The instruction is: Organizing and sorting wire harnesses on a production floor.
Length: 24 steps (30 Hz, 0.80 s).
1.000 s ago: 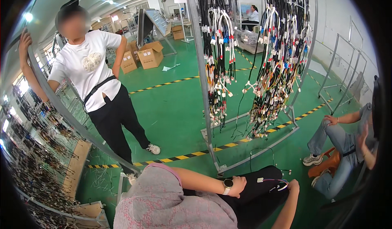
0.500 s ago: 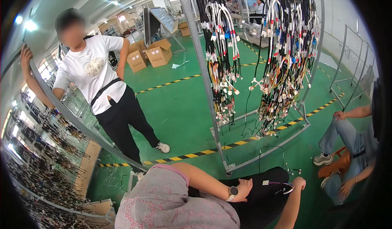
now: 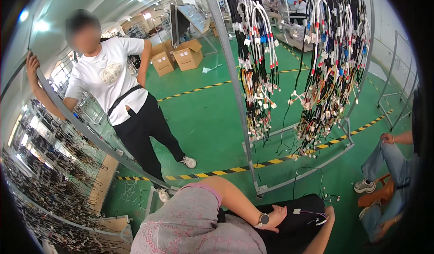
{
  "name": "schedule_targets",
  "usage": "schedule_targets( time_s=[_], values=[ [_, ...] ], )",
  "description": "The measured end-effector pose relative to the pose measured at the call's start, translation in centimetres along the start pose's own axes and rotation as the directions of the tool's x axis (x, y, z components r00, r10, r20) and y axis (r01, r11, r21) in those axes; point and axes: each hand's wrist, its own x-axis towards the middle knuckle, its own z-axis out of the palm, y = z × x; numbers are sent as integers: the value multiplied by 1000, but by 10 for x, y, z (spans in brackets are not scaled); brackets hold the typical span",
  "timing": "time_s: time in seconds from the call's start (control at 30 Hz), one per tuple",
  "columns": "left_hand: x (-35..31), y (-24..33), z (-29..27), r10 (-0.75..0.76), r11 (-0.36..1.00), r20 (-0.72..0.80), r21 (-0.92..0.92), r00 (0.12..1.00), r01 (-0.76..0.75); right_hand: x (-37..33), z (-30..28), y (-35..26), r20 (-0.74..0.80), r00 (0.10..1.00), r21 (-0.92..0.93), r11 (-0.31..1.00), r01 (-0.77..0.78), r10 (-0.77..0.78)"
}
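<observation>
My left hand (image 3: 277,218), with a watch at the wrist, lies on my black-trousered leg (image 3: 294,236), fingers stretched out and holding nothing visible. To its right, my right hand (image 3: 331,215) is closed at the looped end of a short wire harness (image 3: 312,212) with thin purple and dark wires. The harness's white connector (image 3: 297,211) rests on the black cloth between my hands. My right fingers are small and partly hidden in the picture.
Bundled harnesses (image 3: 323,86) hang from a metal rack (image 3: 247,150) ahead; more hang at the left (image 3: 49,177). A person in white (image 3: 110,68) stands holding a curved rail. Another sits at the right in jeans (image 3: 384,168). Connectors (image 3: 332,197) lie on the green floor beyond my leg. Cardboard boxes (image 3: 187,57) stand farther back.
The whole view has shifted slightly, so the surroundings appear farther right and lower. My hands keep nearly the same pose, with the harness still at the right hand.
</observation>
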Motion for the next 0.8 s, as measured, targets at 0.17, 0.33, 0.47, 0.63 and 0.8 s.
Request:
schedule_targets(
  time_s=[0.17,0.33,0.47,0.63,0.8],
  values=[
    [2,-3,-10,48,998,-3,-42,999,-48,-26,-20,-22,-28,835,343,790,-509,550],
    [2,-2,-8,42,999,13,-3,999,-42,-31,-24,-36,-9,829,279,798,-535,559],
    [4,3,-1,37,999,-73,14,997,-36,-34,-30,-33,-16,819,313,781,-541,574],
    [0,-1,3,30,999,-61,16,998,-29,-37,-46,-68,14,823,343,771,-537,567],
    [5,-1,-11,65,995,-31,77,997,-62,-40,-41,-52,-56,842,307,812,-497,537]
  ],
)
